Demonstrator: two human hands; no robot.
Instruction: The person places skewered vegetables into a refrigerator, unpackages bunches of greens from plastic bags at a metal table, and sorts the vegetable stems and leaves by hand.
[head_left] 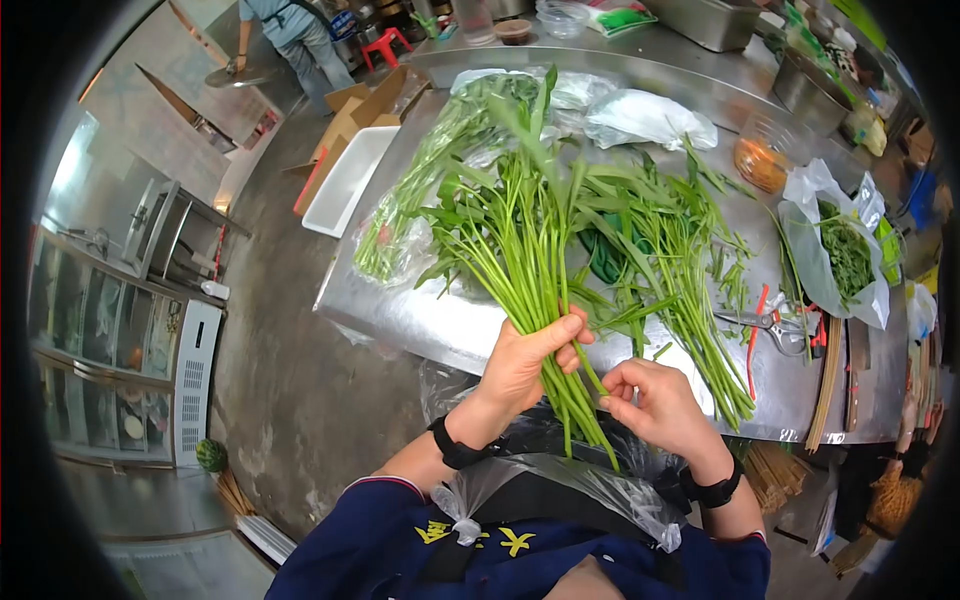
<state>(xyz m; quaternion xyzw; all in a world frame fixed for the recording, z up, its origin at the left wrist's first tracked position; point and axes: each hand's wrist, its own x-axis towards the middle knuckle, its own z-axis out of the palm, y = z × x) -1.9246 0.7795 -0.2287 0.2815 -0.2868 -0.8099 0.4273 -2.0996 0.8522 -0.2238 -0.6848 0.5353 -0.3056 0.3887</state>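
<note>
My left hand (525, 362) is wrapped round a thick bunch of water spinach (505, 240), its long leaves pointing away from me and its stalk ends hanging toward my apron. Close beside it, my right hand (652, 402) has its fingers curled together in a pinch on the lower part of a stalk at the right side of the bunch. More water spinach (690, 310) lies loose on the steel table (470, 325), just beyond my right hand. Dark green cloth or netting (603, 255) shows partly between the two heaps.
Bagged greens (400, 200) lie at the table's left. Scissors (775, 322), sticks (827, 385) and an open bag of leaves (845, 250) are at the right. A white tub (345, 185) stands beyond the left edge. Another person (295, 40) stands at the back.
</note>
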